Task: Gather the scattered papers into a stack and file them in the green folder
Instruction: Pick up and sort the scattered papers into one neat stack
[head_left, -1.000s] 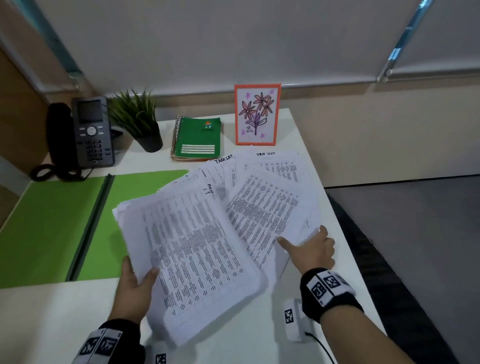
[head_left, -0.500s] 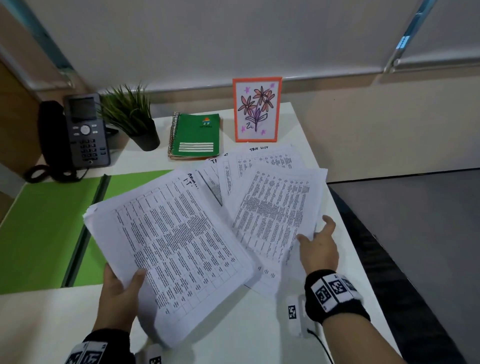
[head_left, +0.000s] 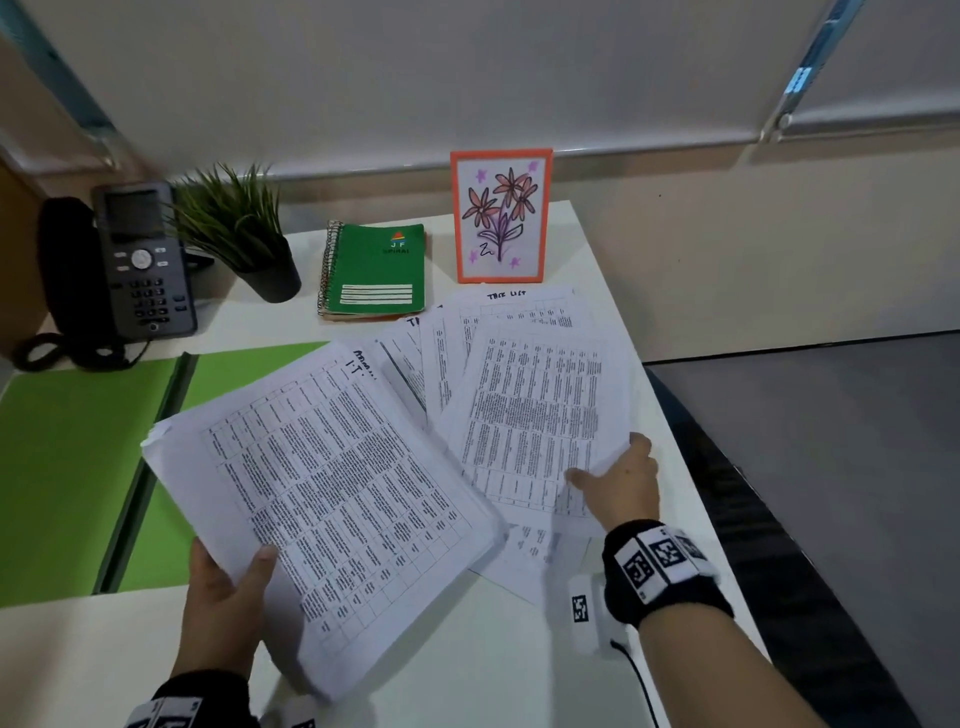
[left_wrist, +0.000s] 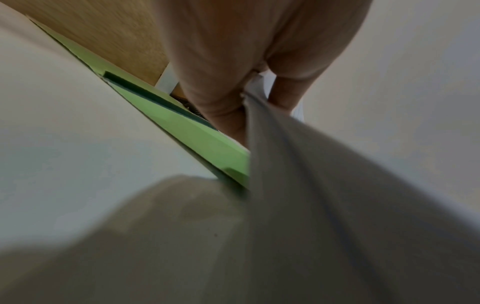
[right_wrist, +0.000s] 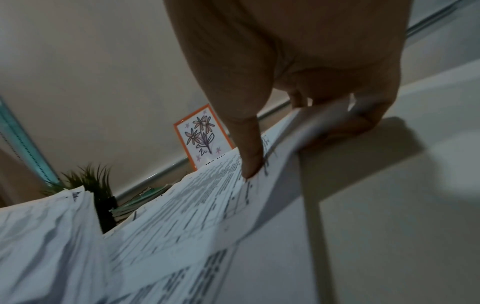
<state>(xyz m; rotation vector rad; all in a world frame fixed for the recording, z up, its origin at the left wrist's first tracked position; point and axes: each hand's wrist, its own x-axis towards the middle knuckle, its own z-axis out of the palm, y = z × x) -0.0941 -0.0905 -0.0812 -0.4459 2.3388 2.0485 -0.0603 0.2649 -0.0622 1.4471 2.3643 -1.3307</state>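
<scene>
My left hand (head_left: 228, 587) grips a thick stack of printed papers (head_left: 332, 493) by its near left corner, thumb on top, and holds it tilted above the desk; the left wrist view shows the stack's edge (left_wrist: 262, 115) pinched between thumb and fingers. My right hand (head_left: 618, 483) pinches the near edge of a printed sheet (head_left: 535, 410) at the right, thumb (right_wrist: 249, 152) on top and fingers beneath. More loose sheets (head_left: 498, 312) fan out under it. The open green folder (head_left: 67, 457) lies flat at the left, partly under the stack.
A desk phone (head_left: 135, 260), a potted plant (head_left: 239, 234), a green spiral notebook (head_left: 379, 270) and an orange-framed flower drawing (head_left: 501, 215) stand along the desk's back. The desk's right edge (head_left: 675, 415) drops to dark floor close to my right hand.
My left hand swung the stack left and up over the folder. My right hand slid up the sheet's edge and went from lying flat on it to pinching it.
</scene>
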